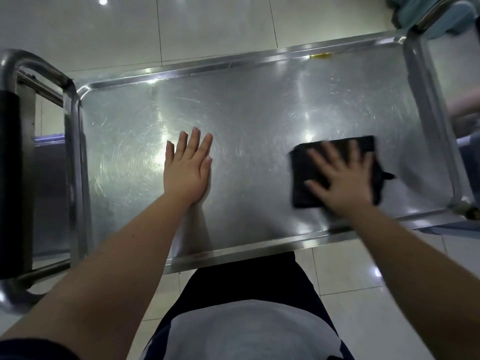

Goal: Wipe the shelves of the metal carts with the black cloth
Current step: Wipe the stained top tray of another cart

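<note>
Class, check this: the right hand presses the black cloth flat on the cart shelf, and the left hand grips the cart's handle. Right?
One error. The left hand lies flat, fingers straight, on the bare shelf, apart from the handle. The right hand does press the black cloth flat on the shelf, as the head view shows.

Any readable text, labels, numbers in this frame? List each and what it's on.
No readable text anywhere.
Yellow patch on the shelf's far rim: possibly a sticker, too small and blurred to read.
Shelf: no print, only scratches and glare.
Cloth under the right hand: no tag or logo visible.
Black grip on the cart handle: no markings visible.
</note>
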Tool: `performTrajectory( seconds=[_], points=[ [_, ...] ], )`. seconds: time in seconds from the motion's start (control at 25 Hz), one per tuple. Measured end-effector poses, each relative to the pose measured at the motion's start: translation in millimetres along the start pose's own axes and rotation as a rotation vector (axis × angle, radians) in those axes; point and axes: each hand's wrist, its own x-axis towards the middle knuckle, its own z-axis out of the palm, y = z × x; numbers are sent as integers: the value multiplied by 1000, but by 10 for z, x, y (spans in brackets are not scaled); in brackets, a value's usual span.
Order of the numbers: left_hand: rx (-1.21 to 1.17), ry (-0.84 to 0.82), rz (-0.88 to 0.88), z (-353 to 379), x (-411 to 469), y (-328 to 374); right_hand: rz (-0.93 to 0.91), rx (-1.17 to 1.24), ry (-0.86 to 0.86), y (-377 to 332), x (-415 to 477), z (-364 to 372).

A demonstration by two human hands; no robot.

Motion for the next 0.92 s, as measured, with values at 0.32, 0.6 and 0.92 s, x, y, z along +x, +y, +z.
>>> performTrajectory(
  seconds=[0.32, 0.6, 0.92],
  points=[
    [-294, 21, -11, -30, 56, -104, 366, 83, -73, -994, 233, -53],
    [-50, -40, 73, -12, -47, -216, -264, 47, 49, -1438, -488, 117],
    [23, -15, 90, 133, -105, -139, 371, 8, -90, -81, -597, 93]
  ],
)
